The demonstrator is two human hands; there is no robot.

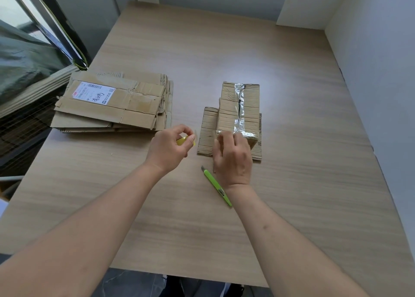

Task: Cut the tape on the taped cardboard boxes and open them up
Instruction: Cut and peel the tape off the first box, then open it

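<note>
A small cardboard box (238,108) with clear shiny tape along its top stands on the table, with flaps spread flat at its near end. My right hand (233,155) rests on the box's near end, fingers curled over the taped edge. My left hand (170,146) hovers left of the box and pinches a small yellowish piece, seemingly tape (183,140), between thumb and fingers. A green utility knife (216,188) lies on the table just under my right wrist, blade end pointing away from me.
A stack of flattened cardboard boxes (116,106), the top one with a shipping label, lies at the table's left. The wooden table (292,184) meets white walls at right and back. Dark bags and a railing are off the left edge.
</note>
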